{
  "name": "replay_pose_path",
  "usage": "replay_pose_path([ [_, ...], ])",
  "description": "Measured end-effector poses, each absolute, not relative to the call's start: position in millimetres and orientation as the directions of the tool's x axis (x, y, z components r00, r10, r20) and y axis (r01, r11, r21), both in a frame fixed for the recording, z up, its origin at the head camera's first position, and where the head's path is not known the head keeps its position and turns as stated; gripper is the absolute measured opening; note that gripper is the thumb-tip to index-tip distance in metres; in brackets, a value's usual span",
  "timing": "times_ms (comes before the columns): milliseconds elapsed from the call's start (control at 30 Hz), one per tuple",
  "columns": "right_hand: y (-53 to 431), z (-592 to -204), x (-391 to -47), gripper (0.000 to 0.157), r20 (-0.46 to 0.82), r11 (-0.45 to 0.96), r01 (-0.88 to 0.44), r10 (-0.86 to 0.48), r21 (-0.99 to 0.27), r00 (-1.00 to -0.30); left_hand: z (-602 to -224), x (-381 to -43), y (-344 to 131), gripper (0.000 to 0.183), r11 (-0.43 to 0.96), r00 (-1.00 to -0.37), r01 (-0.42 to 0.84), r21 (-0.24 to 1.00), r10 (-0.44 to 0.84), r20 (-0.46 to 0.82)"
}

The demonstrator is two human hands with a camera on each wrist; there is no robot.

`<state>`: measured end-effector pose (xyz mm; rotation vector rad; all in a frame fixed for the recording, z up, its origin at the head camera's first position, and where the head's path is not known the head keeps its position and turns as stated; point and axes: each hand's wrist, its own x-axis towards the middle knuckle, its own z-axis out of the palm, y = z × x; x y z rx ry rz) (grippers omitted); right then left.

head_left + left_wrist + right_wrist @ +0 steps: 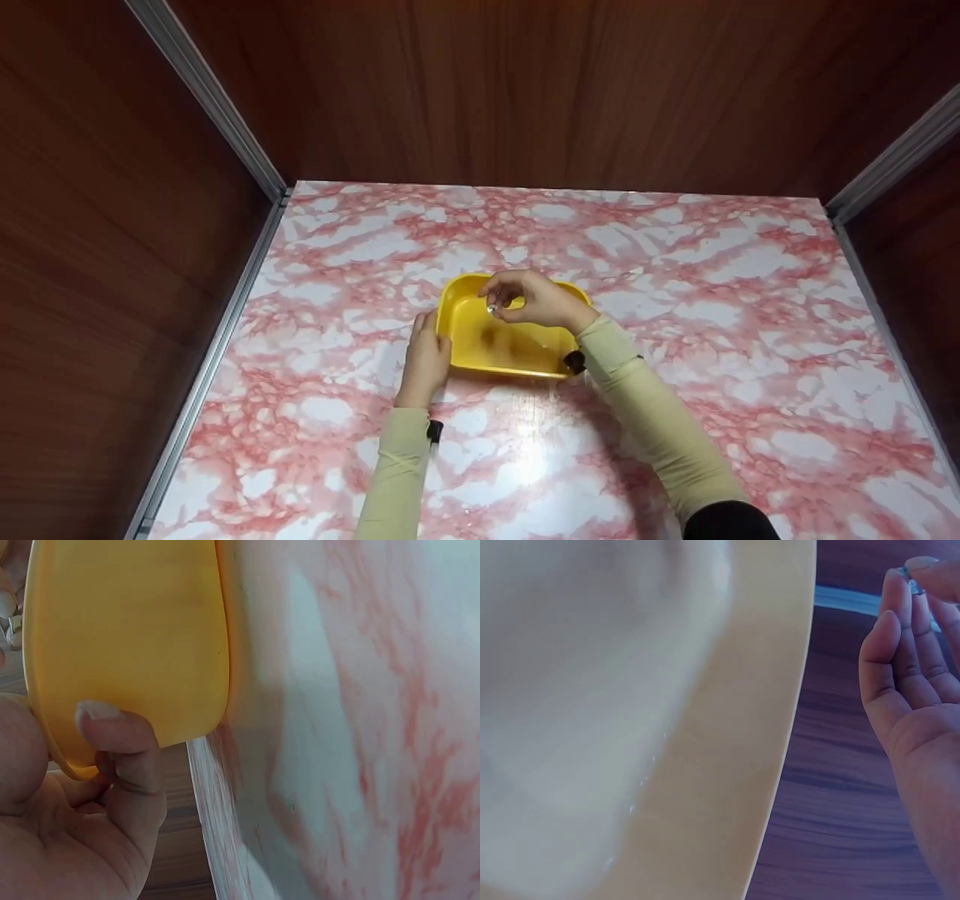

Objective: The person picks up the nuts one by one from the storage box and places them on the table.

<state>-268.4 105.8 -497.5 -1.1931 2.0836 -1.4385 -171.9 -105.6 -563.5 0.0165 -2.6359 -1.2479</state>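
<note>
A yellow plastic basin (463, 337) sits on the tabletop, its inside showing. My left hand (424, 364) grips its left side; in the left wrist view the fingers curl at the corner of the basin (135, 630). Over the basin, my right hand (540, 300) pinches a tiny shiny piece (491, 309) between thumb and fingertip. The right wrist view has the same small clear or silvery piece (915, 587) at the fingertips, too small to name. Bright droplets dot the inner wall of the basin (735, 705) there.
The red and white marbled tabletop (712, 315) spreads around the basin, with wet-looking marks in front of it. Dark wood panels (480, 90) stand behind and at both sides, with metal strips (217, 97) along their joints.
</note>
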Motion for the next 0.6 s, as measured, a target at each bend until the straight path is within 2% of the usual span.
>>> replay_pose_path([
  [200,112,-492,-268,0.029,0.167,0.148,-0.436,-0.779,-0.888,-0.605,-564,-172,-106,0.043,0.639,-0.977,0.072,0.766,-0.110,0.184],
  [433,116,-458,-253,0.028,0.190,0.127,-0.444,-0.775,-0.887,-0.602,-564,-172,-106,0.043,0.637,-0.977,0.075,0.767,-0.108,0.185],
  [600,121,-455,-253,0.030,0.210,0.115,-0.453,-0.769,-0.884,-0.604,-563,-171,-106,0.042,0.651,-0.975,0.081,0.755,-0.105,0.195],
])
